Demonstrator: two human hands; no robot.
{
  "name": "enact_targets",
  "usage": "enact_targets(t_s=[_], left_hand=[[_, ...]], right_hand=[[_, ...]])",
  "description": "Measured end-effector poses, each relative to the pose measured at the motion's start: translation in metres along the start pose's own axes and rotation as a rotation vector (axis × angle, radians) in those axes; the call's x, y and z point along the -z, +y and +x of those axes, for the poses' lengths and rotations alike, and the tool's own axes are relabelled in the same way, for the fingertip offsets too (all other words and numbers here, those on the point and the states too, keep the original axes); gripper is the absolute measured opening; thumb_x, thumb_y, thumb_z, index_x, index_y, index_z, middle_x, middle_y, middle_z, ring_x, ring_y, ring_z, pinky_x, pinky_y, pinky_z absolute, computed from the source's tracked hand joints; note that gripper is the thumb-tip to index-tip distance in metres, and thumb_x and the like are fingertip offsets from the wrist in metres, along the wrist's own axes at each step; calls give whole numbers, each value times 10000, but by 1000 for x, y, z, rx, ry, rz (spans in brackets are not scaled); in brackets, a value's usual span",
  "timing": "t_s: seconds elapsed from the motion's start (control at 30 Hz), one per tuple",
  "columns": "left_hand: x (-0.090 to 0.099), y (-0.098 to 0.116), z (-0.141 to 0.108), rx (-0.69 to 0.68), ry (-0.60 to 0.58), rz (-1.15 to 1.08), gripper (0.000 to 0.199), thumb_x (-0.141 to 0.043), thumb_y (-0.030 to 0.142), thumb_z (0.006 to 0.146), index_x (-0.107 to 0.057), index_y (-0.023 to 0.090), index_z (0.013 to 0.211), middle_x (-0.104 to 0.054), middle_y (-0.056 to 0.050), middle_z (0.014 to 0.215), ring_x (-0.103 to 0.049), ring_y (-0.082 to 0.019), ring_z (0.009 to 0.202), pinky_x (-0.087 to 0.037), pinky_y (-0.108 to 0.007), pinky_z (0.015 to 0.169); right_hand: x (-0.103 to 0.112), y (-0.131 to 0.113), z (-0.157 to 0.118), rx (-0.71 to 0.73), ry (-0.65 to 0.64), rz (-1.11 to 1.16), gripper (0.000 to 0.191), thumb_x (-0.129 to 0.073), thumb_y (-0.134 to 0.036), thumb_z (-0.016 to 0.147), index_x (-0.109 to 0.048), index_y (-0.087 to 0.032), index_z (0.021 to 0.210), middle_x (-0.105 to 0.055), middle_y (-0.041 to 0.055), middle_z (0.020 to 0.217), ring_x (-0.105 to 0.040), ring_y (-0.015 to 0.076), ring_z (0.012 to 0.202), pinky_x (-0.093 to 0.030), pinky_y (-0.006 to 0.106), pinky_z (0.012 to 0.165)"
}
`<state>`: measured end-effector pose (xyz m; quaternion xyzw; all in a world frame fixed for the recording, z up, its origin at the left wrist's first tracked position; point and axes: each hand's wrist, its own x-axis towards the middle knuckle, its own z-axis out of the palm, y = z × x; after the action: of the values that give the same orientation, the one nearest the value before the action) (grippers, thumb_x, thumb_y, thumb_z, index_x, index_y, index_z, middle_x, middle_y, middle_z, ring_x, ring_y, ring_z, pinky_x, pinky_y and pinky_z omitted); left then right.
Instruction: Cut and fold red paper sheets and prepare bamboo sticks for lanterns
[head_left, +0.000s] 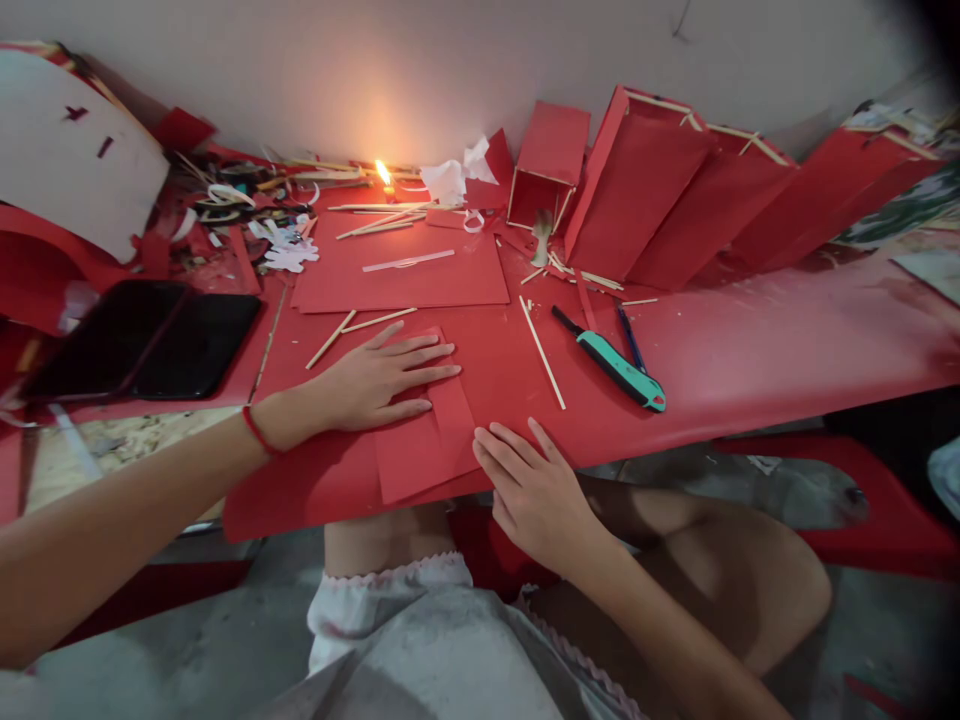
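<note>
A folded piece of red paper lies near the table's front edge, layered and slightly slanted. My left hand rests flat on its upper left part, fingers stretched out to the right. At the paper's lower right corner is my right hand, its fingers extended and slightly apart; the fingertips are at the paper's edge, and whether they press on it I cannot tell. Neither hand is wrapped around anything. Thin wooden sticks lie just beyond my left hand, and another single stick lies beyond my right.
A lit candle burns at the back, close to paper scraps. Tall red paper boxes lean along the wall. To the right lies a teal-handled tool with a narrow black end; two dark phones are at left.
</note>
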<state>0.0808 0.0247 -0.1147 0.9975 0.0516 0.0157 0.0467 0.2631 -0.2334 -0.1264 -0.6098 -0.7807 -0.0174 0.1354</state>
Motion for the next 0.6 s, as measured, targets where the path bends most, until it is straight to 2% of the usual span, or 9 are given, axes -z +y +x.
enact_targets(t_s=[0.13,0.27,0.37,0.5,0.6], left_hand=[[0,2,0,49,-1,30,686,-374,591,1012,-239,302,1619,-337,-45,1666,-267,-255,1559,41,-511,1275],[-1,1,-1,110,-23,47,722,-352,642,999,-228,300,1623,-261,-46,1695,-212,-274,1576,-7,-510,1277],[0,-2,-3,149,-37,42,786,-312,676,992,-177,246,1636,-250,-65,1697,-176,-278,1584,-32,-496,1278],[5,3,5,163,-27,50,765,-214,683,1000,-273,230,1614,-336,-74,1665,-250,-284,1564,-29,-517,1278],[4,23,19,245,42,86,812,-213,714,980,-415,174,1552,-507,-135,1556,-383,-328,1502,-24,-569,1275]], right_hand=[[-1,-1,0,-4,6,-2,475,-456,-189,987,-542,-118,1449,-572,80,1512,-477,238,1404,-229,504,1268],[0,0,0,4,9,-5,479,-458,-191,981,-542,-97,1443,-570,92,1512,-471,253,1409,-234,522,1265],[2,1,0,24,-6,5,493,-452,-183,974,-531,-82,1450,-563,118,1513,-462,249,1421,-262,508,1260],[5,5,2,65,-25,40,513,-462,-179,957,-521,-65,1453,-537,145,1530,-422,247,1461,-292,499,1258],[7,5,4,92,-30,39,514,-465,-196,959,-522,-49,1448,-520,150,1544,-401,255,1478,-306,502,1256]])
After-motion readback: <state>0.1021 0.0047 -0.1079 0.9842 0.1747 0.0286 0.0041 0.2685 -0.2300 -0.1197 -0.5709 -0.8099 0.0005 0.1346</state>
